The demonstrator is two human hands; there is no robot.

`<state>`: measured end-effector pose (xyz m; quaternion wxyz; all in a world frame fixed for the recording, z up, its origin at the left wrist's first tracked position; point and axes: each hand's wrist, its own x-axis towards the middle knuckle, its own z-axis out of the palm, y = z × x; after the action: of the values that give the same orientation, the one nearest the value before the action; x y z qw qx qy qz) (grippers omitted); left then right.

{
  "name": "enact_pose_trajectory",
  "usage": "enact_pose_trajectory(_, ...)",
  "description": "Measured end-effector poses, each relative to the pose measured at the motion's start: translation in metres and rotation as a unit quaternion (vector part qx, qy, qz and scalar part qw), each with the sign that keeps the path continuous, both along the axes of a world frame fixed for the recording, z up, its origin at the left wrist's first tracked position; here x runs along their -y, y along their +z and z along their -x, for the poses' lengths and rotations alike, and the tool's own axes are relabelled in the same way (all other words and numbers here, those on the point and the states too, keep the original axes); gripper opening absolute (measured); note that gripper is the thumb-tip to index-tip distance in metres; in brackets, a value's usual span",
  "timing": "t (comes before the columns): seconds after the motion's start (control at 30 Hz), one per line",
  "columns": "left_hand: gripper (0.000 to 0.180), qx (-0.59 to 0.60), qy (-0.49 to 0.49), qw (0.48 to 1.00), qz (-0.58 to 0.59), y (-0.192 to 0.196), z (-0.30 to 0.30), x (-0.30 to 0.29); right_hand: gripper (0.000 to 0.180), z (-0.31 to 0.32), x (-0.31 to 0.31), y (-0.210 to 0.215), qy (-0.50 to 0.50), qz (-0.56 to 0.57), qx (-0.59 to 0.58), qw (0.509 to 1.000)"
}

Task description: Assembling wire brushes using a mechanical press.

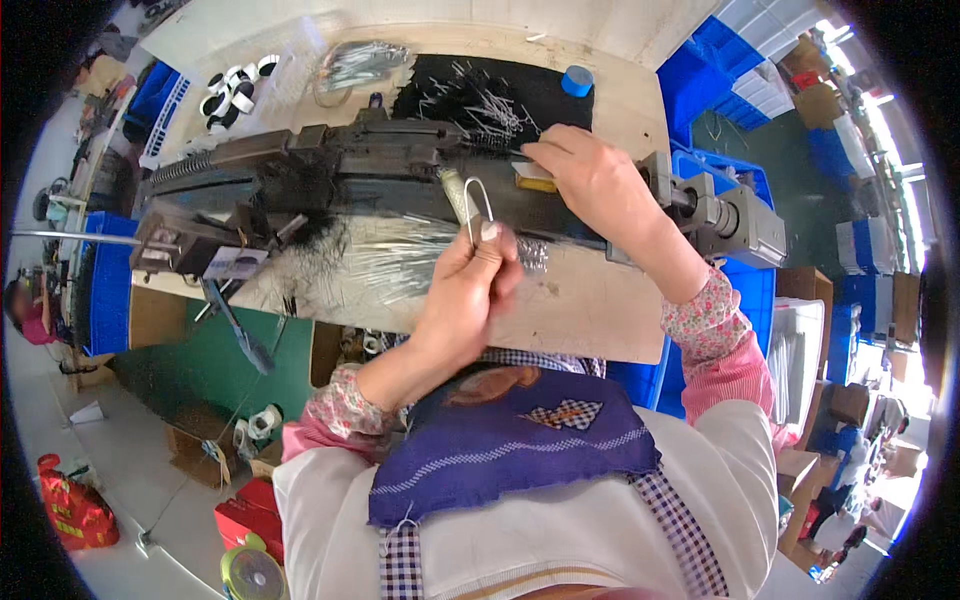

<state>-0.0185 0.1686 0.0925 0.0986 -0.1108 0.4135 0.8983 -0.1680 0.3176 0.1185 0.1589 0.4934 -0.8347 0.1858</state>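
Note:
A bent metal wire with a rounded, hook-like end (478, 190) rises from my left hand (465, 290), whose thumb and fingers are pinched round it. Beyond, the jaw-like end (455, 192) of a long dark metal machine (350, 165) comes close to the wire. My right hand (605, 185) is over the machine's right part, its fingers drawn together beside a small yellow block (533, 178). Whatever those fingertips hold, if anything, is hidden. Past them a loose heap of thin metal pins (490, 110) lies on a black cloth (570, 105).
Many straight wires (400, 255) lie on the wooden table (590, 310) left of my left hand. A blue cap (577, 81) sits at the cloth's far corner. White and black rings (235, 95) are grouped far left. A motor-like unit (735, 225) stands at the right end.

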Motion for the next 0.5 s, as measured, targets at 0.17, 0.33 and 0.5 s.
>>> enact_pose_trajectory(0.17, 0.018, -0.072, -0.006, 0.92, -0.384, 0.049, 0.013, 0.068, 0.011, 0.002, 0.0, -0.005, 0.0, -0.016, -0.023, 1.0)
enact_pose_trajectory(0.33, 0.025, -0.204, 0.157, 0.963, -0.083, -0.008, -0.033, 0.111, 0.013, -0.003, 0.009, 0.005, 0.009, 0.008, 0.04, 0.999)
enact_pose_trajectory(0.5, 0.021, -0.19, -0.127, 0.829, 0.51, 0.016, 0.028, 0.04, 0.014, 0.061, 0.058, -0.018, -0.055, -0.121, 0.045, 0.99)
